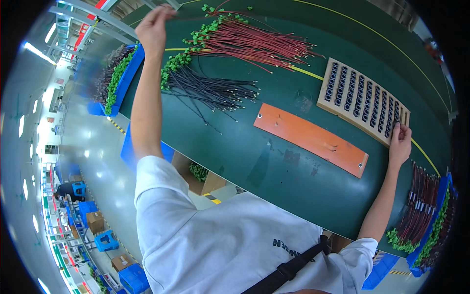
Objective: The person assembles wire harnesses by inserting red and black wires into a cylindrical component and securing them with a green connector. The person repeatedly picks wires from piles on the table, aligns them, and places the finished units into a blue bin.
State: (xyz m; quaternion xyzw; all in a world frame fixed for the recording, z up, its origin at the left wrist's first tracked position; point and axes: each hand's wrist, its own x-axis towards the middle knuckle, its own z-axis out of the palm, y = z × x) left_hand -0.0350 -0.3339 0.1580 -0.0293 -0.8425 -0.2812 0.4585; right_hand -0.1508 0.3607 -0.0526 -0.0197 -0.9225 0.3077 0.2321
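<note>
Right hand [401, 142] at tray [322, 99], green table [215, 147], shiny floor [93, 147]

Your big table [220, 152] is green. On your left, the floor [105, 152] shines, and bright long lights [40, 53] glow.

Pretty basic pale grey tee [196, 245], loose short sleeves. Black strap [306, 256] slants across it with a chunky buckle [285, 271] on it, and dark block lettering [277, 243] right beside that strap. Left hand [155, 30] and right hand [401, 144] are both bare, forearms too.
</note>
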